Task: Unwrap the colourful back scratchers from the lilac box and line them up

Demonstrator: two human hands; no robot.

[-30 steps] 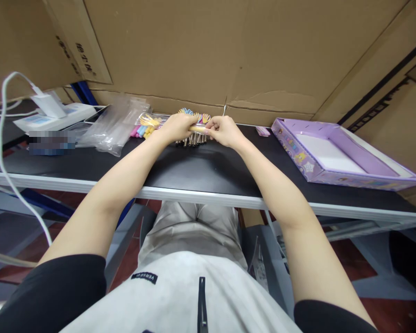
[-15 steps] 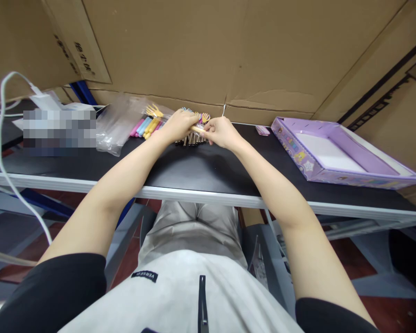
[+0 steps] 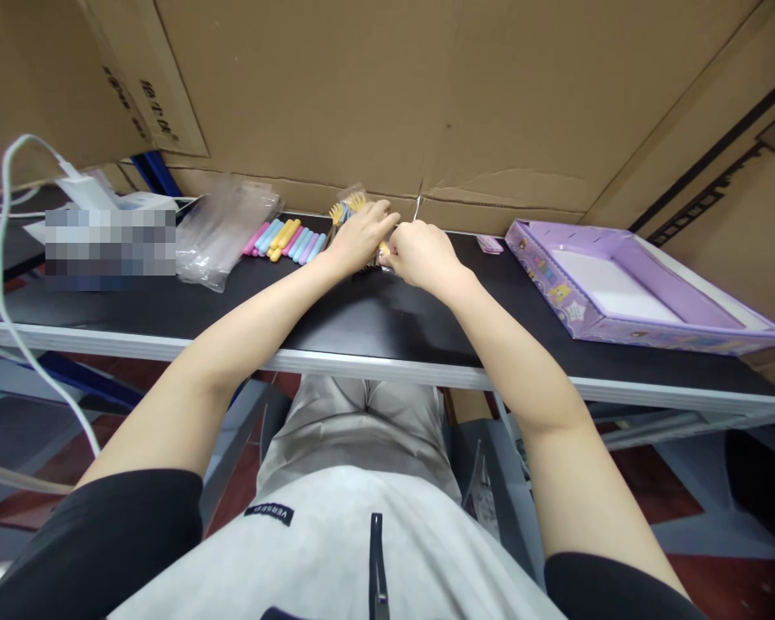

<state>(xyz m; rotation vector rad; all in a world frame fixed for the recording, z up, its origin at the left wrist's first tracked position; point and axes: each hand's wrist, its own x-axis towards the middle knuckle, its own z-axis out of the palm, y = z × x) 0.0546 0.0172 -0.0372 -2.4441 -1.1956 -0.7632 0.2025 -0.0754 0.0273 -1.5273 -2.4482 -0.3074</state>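
My right hand [image 3: 423,250] is closed in a fist, pinching the yellow end of a back scratcher [image 3: 384,251] in a clear sleeve. Just to its left, my left hand [image 3: 365,235] has its fingers bent over the same wrapped piece. A yellow hand-shaped tip [image 3: 357,201] in clear plastic shows behind the left fingers. Under both hands lie more back scratchers [image 3: 337,213] with small coloured claws and metal rods, mostly hidden. Left of them runs a row of pink, blue, yellow and purple handles [image 3: 288,239].
Clear plastic bags [image 3: 216,237] lie further left, beside a white device with a cable [image 3: 6,241]. On the right rests an open purple box [image 3: 587,319], with small pink cards [image 3: 489,244] near it. Cardboard [image 3: 393,95] walls the back of the black table [image 3: 387,331].
The yellow hand-shaped tip has moved right, nearer my right hand. My left hand has shifted right, uncovering more of the handle row. My right hand has turned and closed tighter.
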